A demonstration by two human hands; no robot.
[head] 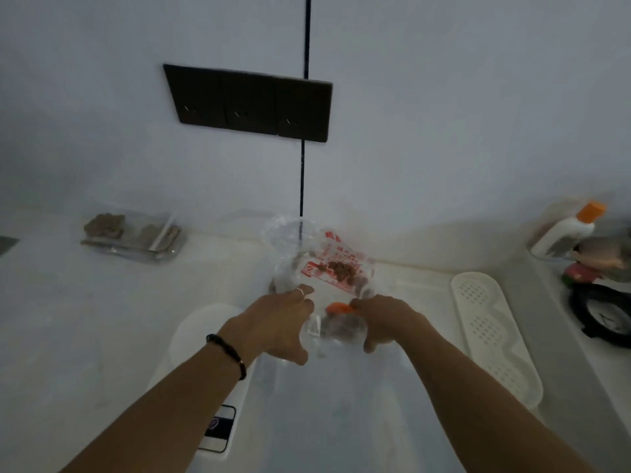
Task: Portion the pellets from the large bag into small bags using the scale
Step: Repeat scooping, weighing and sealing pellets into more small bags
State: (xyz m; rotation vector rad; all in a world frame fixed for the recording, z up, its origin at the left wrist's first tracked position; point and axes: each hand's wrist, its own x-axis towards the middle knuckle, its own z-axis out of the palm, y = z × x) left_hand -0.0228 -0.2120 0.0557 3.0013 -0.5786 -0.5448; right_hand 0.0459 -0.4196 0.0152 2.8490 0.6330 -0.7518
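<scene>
Both hands are out in front of me over the white counter (68, 302). From my seat, the left hand (280, 322) has its fingers curled onto the near-left edge of a clear plastic bag (293, 254), with a ring on 1 finger and a dark bead bracelet (227, 355) on the wrist. The right hand (386, 319) is closed round an orange scoop (338, 308) — its bowl pokes out to the left of the fingers, just between the 2 hands. Brown pellets (341, 268) lie in a small bag printed in red (336, 264), just beyond both hands and touching the clear plastic; more brown pellets show dimly through the plastic below the scoop. Whether the red-printed bag sits inside the clear one I cannot tell.

Under my left forearm lies a white scale (211, 339), its dark display (218, 428) near the lower edge. Well off to the far left — a clear tray (136, 244) with filled bags (104, 225). A white slotted rack (491, 336) lies to the right, and beyond it a white bottle with an orange cap (570, 233).
</scene>
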